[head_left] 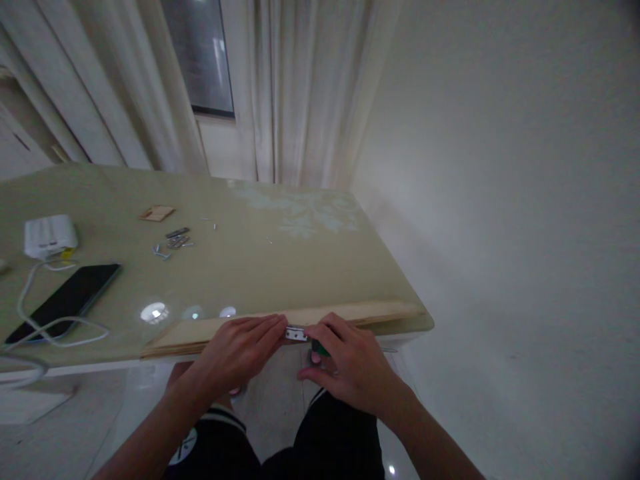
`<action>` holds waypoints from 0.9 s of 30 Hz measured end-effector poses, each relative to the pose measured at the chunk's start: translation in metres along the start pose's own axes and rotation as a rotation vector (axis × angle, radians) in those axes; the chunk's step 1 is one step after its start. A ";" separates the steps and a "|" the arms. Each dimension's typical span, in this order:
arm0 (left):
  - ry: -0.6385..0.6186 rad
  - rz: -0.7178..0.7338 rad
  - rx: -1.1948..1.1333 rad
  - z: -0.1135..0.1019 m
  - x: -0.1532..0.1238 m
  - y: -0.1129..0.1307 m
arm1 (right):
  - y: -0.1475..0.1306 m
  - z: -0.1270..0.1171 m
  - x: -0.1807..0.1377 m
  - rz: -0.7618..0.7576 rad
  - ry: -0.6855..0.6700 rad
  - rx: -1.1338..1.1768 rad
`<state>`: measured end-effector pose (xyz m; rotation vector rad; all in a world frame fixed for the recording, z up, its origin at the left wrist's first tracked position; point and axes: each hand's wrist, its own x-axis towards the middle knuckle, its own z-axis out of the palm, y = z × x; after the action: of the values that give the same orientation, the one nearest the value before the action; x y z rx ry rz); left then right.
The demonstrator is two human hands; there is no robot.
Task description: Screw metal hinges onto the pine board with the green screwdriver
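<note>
Plate [297, 333] was set at the wood's [195, 329] near edge, between both hands, long axis left-right; left end held by left hand [245, 350], right end touched by right hand [350, 360], green handle [320, 348] gripped there.

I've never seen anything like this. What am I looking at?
No machine here: a camera worn on a person's head looks forward and down at their bare left hand and right hand. Both touch a small metal piece with holes, at the edge of pale wood along the table's near side. A green object, mostly hidden, is in the right hand. Farther left lie a dark phone, a white box, a cable, loose metal bits and a small wooden piece.
</note>
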<state>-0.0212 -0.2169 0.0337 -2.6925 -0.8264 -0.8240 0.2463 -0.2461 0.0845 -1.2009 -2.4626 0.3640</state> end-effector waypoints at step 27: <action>-0.217 -0.155 -0.035 -0.005 0.018 -0.016 | 0.021 -0.015 0.056 -0.261 -0.145 -0.303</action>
<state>-0.0206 -0.1975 0.0487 -2.8117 -1.0892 -0.5871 0.2359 -0.1880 0.1016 -0.9700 -2.8340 0.0032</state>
